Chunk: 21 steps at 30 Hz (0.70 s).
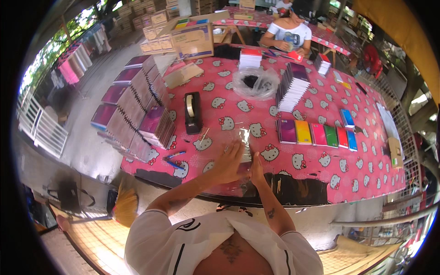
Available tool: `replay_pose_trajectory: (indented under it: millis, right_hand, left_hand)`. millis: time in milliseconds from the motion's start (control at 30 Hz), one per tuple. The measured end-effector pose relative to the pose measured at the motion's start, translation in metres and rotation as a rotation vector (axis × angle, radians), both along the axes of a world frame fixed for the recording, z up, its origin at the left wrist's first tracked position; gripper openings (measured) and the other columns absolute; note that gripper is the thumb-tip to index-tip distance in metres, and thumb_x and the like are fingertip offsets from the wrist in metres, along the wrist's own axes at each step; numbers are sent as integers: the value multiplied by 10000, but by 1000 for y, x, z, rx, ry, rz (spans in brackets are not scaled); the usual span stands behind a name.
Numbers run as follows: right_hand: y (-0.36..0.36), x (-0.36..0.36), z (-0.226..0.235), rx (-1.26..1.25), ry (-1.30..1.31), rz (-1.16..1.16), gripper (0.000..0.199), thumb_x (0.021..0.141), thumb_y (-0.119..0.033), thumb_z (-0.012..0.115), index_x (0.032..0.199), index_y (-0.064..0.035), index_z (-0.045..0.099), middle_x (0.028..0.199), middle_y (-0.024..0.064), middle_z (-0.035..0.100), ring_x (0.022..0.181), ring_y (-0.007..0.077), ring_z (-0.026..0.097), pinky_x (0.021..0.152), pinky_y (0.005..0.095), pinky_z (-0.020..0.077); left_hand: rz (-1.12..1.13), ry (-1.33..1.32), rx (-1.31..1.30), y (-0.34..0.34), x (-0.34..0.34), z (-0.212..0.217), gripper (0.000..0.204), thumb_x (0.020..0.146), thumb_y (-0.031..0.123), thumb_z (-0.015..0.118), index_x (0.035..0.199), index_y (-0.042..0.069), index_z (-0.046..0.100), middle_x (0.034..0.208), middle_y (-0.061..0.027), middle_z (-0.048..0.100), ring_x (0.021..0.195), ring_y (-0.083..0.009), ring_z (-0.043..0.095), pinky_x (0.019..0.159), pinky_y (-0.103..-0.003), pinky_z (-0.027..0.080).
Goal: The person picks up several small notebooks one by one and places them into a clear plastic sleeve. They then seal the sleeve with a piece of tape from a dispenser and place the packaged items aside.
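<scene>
My left hand (230,162) lies flat with fingers spread on a clear plastic sheet (245,137) at the near edge of the table with the pink patterned cloth (256,114). My right hand (256,169) presses edge-on against the same sheet right beside the left. What the plastic covers is hidden by my hands. A row of coloured notebooks (316,134) lies to the right of my hands. A black tape dispenser (192,112) stands to the upper left.
Stacks of spiral notebooks (137,114) fill the table's left end. A tall notebook stack (291,87) and a clear bag (255,82) sit mid-table. Pens (175,158) lie near the front edge. Another person (288,32) sits at the far side beside cardboard boxes (192,39).
</scene>
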State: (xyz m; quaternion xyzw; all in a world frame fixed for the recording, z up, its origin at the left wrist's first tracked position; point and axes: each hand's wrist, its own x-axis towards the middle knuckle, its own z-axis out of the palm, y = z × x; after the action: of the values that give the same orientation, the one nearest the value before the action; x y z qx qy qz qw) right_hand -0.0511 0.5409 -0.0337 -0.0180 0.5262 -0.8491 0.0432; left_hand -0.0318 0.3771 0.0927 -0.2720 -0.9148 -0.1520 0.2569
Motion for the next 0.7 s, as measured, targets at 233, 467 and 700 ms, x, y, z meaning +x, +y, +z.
replay_pose_trajectory:
  millis: [233, 467, 700]
  right_hand:
    - [2, 12, -7, 184, -158, -99, 568, 1061, -482, 358, 1398, -38, 467, 1151, 66, 598, 993, 145, 580, 882, 311, 482]
    - [15, 17, -2, 222, 12, -128, 245, 1014, -259, 586, 1141, -51, 604, 976, -15, 587, 877, 61, 524, 793, 230, 436]
    - [4, 40, -9, 230, -113, -30, 173, 977, -139, 624, 1126, -51, 624, 932, -25, 579, 803, 55, 541, 688, 223, 451]
  left_hand:
    - [82, -564, 2, -30, -21, -4, 677, 701, 431, 796, 1132, -45, 581, 1156, -269, 578, 1133, -375, 577, 957, -459, 469]
    - [609, -416, 1423, -206, 11, 23, 663, 771, 602, 762, 1020, 1, 636, 852, -43, 636, 821, -80, 600, 754, -367, 506]
    - [932, 398, 318, -198, 2, 10, 849, 850, 457, 712, 1475, -10, 379, 1484, -291, 314, 1392, -450, 302, 1133, -540, 266]
